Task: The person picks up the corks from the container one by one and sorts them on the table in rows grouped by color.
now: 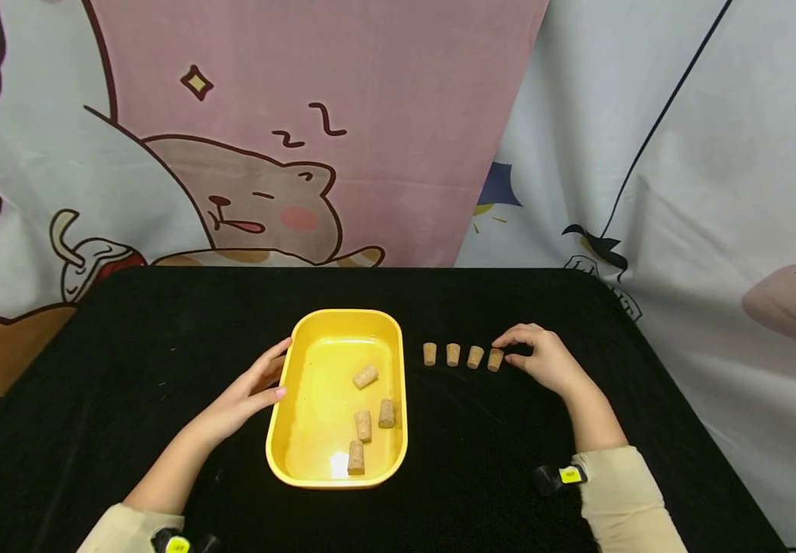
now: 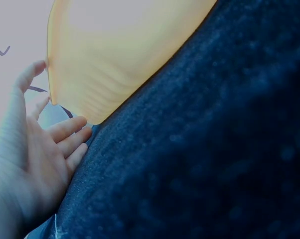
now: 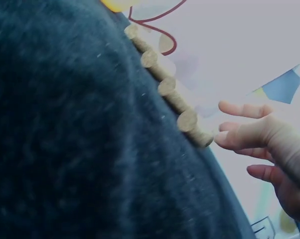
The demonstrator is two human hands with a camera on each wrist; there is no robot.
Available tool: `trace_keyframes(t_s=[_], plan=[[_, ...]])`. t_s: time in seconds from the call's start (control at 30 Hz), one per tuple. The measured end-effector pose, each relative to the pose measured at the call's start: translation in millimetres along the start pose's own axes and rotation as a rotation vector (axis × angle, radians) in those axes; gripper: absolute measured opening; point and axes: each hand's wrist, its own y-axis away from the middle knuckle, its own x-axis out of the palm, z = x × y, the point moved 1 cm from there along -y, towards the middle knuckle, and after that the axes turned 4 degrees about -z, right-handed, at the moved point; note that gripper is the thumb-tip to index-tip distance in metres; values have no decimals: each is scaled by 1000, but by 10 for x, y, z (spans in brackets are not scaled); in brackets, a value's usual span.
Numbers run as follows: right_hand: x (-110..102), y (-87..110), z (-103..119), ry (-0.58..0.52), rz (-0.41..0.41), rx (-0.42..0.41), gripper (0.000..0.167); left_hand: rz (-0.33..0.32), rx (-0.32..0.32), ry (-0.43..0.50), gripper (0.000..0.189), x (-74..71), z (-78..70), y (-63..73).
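Yellow tray [image 1: 318,384] against left fingers [image 2: 68,129].

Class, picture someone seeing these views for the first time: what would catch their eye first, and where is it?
Probably the bright yellow tray, on the black cloth beside the left hand, with four loose corks inside. Next, the neat row of four corks right of it, the right hand at its far end. Behind, a cartoon bear dozes on the backdrop.
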Motion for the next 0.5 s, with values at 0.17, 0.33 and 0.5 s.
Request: trace_keyframes(t_s=[0.17,0.33,0.5], plan=[[-62,-18,95,8,-13,-5,28,2,-7,0,66,-4,3,-3],[-100,-32,252,2,-54,-60,28,6,-3,-4,66,-8,8,-6],[-118,-28,453,16,-104,-139,28,7,-2,4,65,-2,0,-3]])
